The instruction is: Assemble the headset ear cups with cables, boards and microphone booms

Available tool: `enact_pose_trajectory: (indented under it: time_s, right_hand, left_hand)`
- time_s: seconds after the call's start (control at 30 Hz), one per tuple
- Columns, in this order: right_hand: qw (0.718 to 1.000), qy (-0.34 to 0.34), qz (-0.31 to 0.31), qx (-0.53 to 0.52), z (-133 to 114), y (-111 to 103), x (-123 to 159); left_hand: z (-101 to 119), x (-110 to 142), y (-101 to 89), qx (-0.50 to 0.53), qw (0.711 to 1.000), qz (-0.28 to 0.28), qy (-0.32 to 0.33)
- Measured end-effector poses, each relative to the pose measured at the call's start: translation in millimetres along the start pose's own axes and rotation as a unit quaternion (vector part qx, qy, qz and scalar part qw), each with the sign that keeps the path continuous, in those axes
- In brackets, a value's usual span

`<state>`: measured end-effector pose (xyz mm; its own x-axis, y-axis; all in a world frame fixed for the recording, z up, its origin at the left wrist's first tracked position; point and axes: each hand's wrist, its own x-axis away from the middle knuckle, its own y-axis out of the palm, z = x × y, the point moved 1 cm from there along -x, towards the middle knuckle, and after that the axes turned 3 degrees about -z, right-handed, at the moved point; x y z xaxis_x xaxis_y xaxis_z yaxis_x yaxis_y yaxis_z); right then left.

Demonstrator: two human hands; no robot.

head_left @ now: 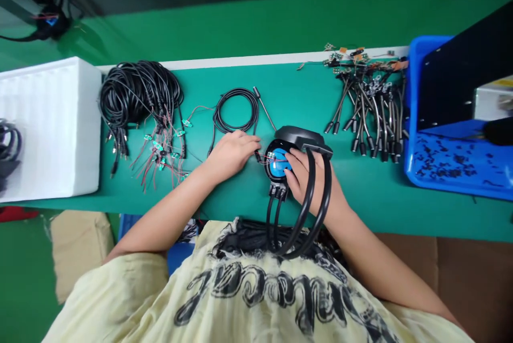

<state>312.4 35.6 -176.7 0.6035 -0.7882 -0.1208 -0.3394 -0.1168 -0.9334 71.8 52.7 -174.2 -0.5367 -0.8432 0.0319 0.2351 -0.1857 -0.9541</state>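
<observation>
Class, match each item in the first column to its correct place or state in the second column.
Items:
1 left hand
2 right hand
3 blue bin
4 white foam block

Places or states:
A holds a black housing
B at the left end of the green bench
C contains small black parts
D fingertips at red wires

Pairs: 1-D, 2-A, 3-C, 4-B

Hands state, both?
Left hand: fingertips at the thin red wires, cannot tell if gripping.
Right hand: closed, holding the black round housing.
</observation>
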Motion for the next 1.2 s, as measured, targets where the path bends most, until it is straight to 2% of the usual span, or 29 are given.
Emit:
enact_pose_trajectory:
  time_s: [0.13,0.3,0.43,0.53,0.6,0.67,0.73,0.8,0.9,1.03,1.13,1.2]
  right_hand:
    - [1.0,-0.008,-0.01,-0.018,-8.1,-4.0,-2.9]
    - [0.998,-0.018,-0.054,-0.037,-18.7,-4.9,-15.4]
    - [0.995,-0.018,-0.086,-0.04,-16.1,-3.5,-19.0]
    - [0.992,-0.011,-0.104,-0.067,-11.7,-4.6,-17.0]
    - [0.99,-0.006,-0.093,-0.103,-11.0,-9.1,-14.9]
    - [0.988,0.004,-0.056,-0.146,-12.2,-16.7,-12.9]
    - [0.982,0.031,-0.014,-0.185,-14.1,-24.7,-11.6]
    - [0.973,0.062,-0.004,-0.224,-15.7,-29.6,-12.2]
    - [0.951,0.095,-0.049,-0.289,-16.0,-29.1,-16.2]
    - [0.93,0.146,-0.096,-0.322,-10.3,-27.1,-19.2]
    - [0.935,0.176,-0.115,-0.286,-3.7,-31.2,-17.0]
    - [0.942,0.171,-0.119,-0.264,-0.1,-34.6,-16.5]
  left_hand:
    - [-1.1,12.8,-14.6,0.017,1.0,0.004,0.004]
    - [3.8,27.4,-22.2,0.007,1.0,0.029,0.005]
    - [14.9,32.6,-28.0,-0.027,0.998,0.051,0.009]
    - [20.0,30.1,-31.5,-0.013,0.998,0.052,0.015]
    - [20.6,26.2,-31.8,0.004,0.998,0.054,0.022]
    - [20.1,22.0,-31.2,0.019,0.998,0.06,0.029]
    - [20.5,18.2,-31.0,0.028,0.997,0.07,0.035]
    - [23.4,14.5,-30.9,0.032,0.996,0.076,0.046]
    - [32.6,7.8,-27.4,0.028,0.993,0.076,0.083]
    - [45.7,-4.6,-10.0,0.008,0.992,0.078,0.099]
    - [52.1,-13.7,4.1,-0.042,0.995,0.078,0.038]
    - [55.4,-18.2,8.4,-0.076,0.994,0.076,-0.011]
